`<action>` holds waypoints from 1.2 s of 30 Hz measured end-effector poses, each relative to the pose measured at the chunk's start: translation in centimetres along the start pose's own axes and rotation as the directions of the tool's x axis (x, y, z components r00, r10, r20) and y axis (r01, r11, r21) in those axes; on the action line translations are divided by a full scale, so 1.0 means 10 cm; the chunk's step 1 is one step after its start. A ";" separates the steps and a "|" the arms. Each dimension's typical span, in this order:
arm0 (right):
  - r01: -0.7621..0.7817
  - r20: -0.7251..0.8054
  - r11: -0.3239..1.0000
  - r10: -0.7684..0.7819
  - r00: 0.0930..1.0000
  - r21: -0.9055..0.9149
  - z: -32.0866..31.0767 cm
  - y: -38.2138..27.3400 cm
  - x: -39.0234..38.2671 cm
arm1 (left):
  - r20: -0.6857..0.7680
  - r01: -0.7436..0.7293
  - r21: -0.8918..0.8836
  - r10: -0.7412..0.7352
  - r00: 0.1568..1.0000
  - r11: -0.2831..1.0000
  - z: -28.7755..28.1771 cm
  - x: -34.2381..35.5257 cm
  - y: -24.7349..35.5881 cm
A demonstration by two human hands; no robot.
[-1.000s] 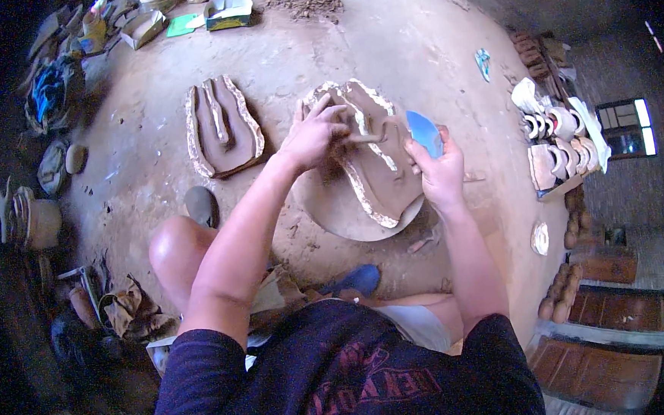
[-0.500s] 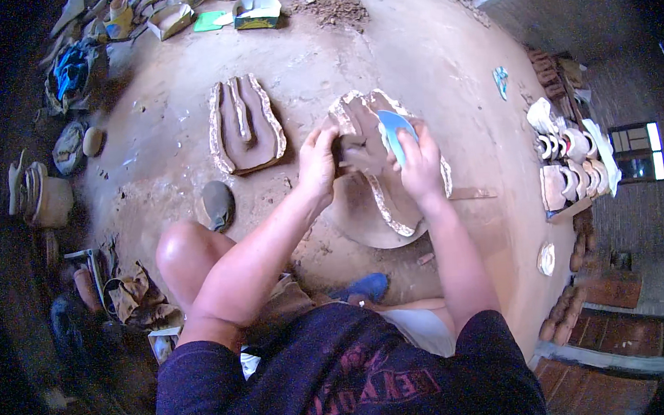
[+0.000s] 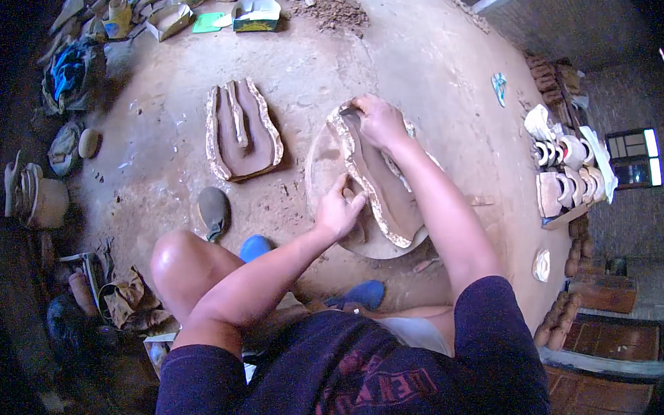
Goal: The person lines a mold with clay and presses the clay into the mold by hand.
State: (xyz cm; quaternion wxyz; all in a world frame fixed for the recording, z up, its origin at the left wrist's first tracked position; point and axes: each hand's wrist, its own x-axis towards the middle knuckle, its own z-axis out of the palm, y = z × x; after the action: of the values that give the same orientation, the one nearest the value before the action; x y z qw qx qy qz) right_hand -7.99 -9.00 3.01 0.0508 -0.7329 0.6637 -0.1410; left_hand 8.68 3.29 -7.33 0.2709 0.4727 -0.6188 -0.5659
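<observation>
A trough-like mould (image 3: pixel 387 170) with a rough, cream-speckled rim and a brown clay-like lining lies on a round board (image 3: pixel 318 174) in front of me. My right hand (image 3: pixel 380 122) is at its far end, fingers closed on a dark piece of clay (image 3: pixel 350 112) against the rim. My left hand (image 3: pixel 338 211) rests by the near left wall, thumb and forefinger apart and touching the rim. Its other fingers are partly hidden. Left of the board lies a second mould (image 3: pixel 244 133), similarly rimmed, with a raised strip down its middle.
A dark rounded stone-like thing (image 3: pixel 214 208) and a blue rounded object (image 3: pixel 255 248) lie near my left knee. Crumbled clay (image 3: pixel 331 10) is heaped at the back beside an open box (image 3: pixel 256 16). Curved pieces (image 3: pixel 566 182) stand at the right.
My right hand has moved to the mould's far end, and the blue scraper it held is out of sight. The left hand has let go of the dark clay and lowered to the near wall.
</observation>
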 end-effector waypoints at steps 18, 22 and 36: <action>-0.005 0.082 0.995 -0.003 0.997 0.097 -0.03 0.19 -0.80 | 0.063 0.035 0.099 -0.041 0.997 0.994 -0.17 0.25 0.14; 0.019 0.238 0.996 -0.038 0.971 0.081 -0.10 0.17 -0.90 | 0.022 -0.102 0.113 0.100 0.995 0.988 -0.18 0.34 0.03; -0.114 0.282 0.981 0.067 0.957 0.155 -0.19 0.04 -1.63 | 0.110 -0.047 0.232 0.022 0.994 0.972 -0.30 0.54 0.14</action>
State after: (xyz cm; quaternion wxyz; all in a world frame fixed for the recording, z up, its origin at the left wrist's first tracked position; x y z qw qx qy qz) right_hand -10.20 7.22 2.46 0.2114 -0.7071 0.6686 -0.0910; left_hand 8.67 -3.00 -6.46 0.1895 0.4596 -0.7029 -0.5087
